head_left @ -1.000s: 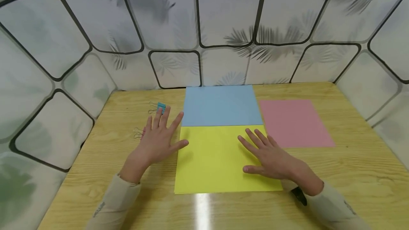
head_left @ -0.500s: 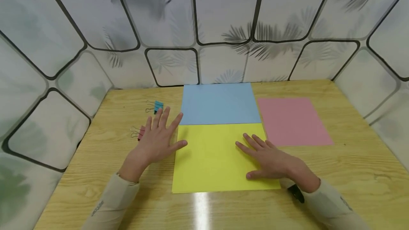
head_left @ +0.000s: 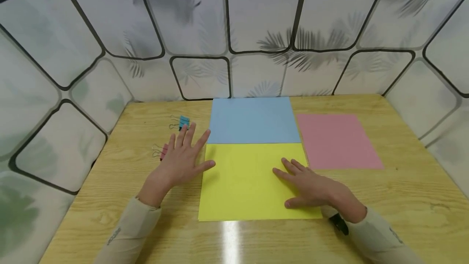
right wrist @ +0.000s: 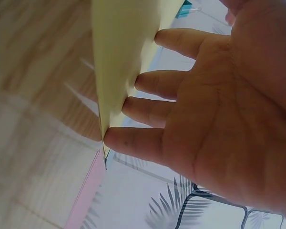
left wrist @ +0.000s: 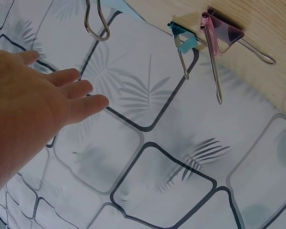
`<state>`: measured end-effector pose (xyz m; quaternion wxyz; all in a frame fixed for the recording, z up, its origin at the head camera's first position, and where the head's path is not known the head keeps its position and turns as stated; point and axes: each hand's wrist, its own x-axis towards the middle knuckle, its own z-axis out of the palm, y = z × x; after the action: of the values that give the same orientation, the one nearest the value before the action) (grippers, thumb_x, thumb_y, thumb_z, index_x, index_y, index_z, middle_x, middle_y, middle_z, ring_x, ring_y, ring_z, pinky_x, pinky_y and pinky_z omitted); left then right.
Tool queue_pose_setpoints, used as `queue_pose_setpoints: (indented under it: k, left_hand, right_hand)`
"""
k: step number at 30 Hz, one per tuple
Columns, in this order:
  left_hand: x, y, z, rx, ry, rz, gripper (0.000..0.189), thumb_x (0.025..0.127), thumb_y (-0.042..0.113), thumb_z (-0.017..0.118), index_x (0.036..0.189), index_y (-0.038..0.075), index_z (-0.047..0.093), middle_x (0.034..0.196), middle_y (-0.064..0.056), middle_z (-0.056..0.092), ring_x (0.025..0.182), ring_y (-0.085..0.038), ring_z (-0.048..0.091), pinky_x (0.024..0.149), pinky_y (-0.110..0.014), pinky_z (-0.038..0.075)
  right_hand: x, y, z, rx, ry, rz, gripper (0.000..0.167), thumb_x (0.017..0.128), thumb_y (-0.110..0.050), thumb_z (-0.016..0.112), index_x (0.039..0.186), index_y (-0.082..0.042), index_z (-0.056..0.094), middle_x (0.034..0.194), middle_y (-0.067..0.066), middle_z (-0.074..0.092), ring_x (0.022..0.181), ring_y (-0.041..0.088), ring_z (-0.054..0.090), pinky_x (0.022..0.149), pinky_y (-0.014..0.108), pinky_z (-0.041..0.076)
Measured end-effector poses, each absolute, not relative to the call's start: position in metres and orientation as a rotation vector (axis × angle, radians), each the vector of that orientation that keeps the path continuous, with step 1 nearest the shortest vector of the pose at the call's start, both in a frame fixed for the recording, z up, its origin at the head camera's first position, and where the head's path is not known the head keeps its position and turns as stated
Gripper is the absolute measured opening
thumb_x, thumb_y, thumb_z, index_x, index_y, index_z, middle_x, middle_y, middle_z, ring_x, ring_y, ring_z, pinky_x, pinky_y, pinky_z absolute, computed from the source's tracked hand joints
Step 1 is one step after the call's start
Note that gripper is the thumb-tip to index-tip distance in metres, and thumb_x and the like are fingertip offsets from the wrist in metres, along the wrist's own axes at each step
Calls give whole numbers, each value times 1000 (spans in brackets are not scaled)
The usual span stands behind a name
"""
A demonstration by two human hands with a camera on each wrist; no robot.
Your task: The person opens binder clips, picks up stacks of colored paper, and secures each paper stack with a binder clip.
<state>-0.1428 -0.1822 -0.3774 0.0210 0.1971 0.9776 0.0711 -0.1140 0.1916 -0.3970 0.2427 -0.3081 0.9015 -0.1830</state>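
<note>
A yellow sheet of paper [head_left: 242,190] lies on the wooden table in front of me. My right hand [head_left: 311,186] is over its right side, fingers extended. In the right wrist view the fingertips [right wrist: 115,139] touch the yellow sheet. My left hand [head_left: 179,162] is spread palm down near the sheet's left edge and holds nothing. Close to its fingers are a blue binder clip [head_left: 184,122] and a pink binder clip [head_left: 163,150], the latter partly covered by the hand. Both clips also show in the left wrist view, apart from the palm.
Behind the yellow sheet a light blue sheet [head_left: 253,121] reaches the back edge of the table [head_left: 414,199]. A pink sheet [head_left: 338,141] lies on the right. Patterned fabric walls [head_left: 264,31] enclose the back and sides. A metal wire loop [left wrist: 96,21] hangs into the left wrist view.
My right hand has come down onto the yellow sheet, its thumb shifting slightly right and nearer me. My left hand stays almost where it was. The sheets and clips lie unmoved.
</note>
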Motion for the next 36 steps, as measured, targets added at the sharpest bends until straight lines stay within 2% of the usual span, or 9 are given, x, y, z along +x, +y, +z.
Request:
queue_pose_setpoints:
  k: [14, 22, 28, 36]
  left_hand:
    - [-142, -184, -377, 586, 3032, 244, 85, 96, 58, 55, 161, 19, 15, 164, -23, -4, 150, -46, -4, 115, -69, 5]
    - [-146, -190, -377, 556, 3042, 235, 87, 96, 58, 53, 161, 18, 12, 163, -25, -2, 149, -47, 1, 115, -69, 13]
    - [-149, -201, -375, 507, 3028, 305, 90, 97, 57, 54, 161, 17, 6, 164, -24, -4, 149, -48, 1, 113, -71, 13]
    - [-157, -221, -376, 399, 3019, 359, 92, 97, 58, 52, 161, 14, 3, 162, -28, -5, 146, -54, 4, 111, -73, 14]
  right_hand:
    - [-113, 191, -398, -865, 2459, -513, 85, 91, -39, 72, 157, -8, 29, 161, 29, 9, 146, 53, 9, 109, 73, 19]
    - [-114, 191, -397, -876, 2455, -518, 85, 91, -40, 72, 156, -7, 29, 161, 30, 9, 145, 54, 10, 108, 74, 20]
    - [-114, 192, -398, -886, 2450, -520, 86, 91, -42, 71, 156, -7, 28, 161, 30, 9, 145, 55, 10, 108, 74, 21]
    - [-115, 192, -398, -887, 2449, -516, 86, 91, -41, 71, 157, -7, 28, 161, 31, 9, 145, 55, 11, 108, 73, 21]
